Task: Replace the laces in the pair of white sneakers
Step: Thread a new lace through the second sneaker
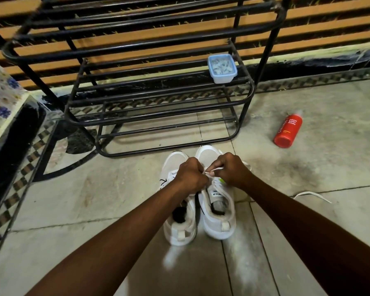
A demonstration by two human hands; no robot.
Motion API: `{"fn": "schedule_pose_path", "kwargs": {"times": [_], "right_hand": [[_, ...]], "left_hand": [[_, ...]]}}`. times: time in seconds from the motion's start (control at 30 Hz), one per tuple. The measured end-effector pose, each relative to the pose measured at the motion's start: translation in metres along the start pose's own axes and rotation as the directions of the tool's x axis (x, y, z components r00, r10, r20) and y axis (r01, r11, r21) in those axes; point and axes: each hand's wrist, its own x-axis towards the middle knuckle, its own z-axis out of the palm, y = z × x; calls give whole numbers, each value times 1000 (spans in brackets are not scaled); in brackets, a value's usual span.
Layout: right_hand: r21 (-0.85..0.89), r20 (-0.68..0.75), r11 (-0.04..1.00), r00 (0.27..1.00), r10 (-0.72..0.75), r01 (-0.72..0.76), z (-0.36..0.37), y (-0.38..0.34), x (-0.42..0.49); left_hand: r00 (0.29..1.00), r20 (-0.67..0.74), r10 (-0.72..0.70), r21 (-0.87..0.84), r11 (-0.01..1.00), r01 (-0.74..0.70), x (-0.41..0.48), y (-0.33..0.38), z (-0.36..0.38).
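Pinching the lace (212, 170) over the right sneaker (219, 212), left hand (190, 178) and right hand (231, 170) both grip it; a slip could pull the tip out of its eyelet. Count: two sneakers side by side on the floor, left sneaker (179, 223) included, one loose lace (312, 195), one red bottle (288, 130), one tub (222, 68).

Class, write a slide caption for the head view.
Left hand and right hand pinch a white lace over one white sneaker beside its mate, before a black metal rack.
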Motion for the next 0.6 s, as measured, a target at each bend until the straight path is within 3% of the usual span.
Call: {"fn": "schedule_pose_path", "kwargs": {"times": [0.2,0.6], "right_hand": [[-9,-133,996,987,-85,85,4,-4,-6],[54,-248,999,969,12,1,23,-1,-11]], "left_hand": [[1000,20,-17,0,1000,17,-3,2,-1],[1000,-21,-22,33,999,23,-3,15,-10]]}}
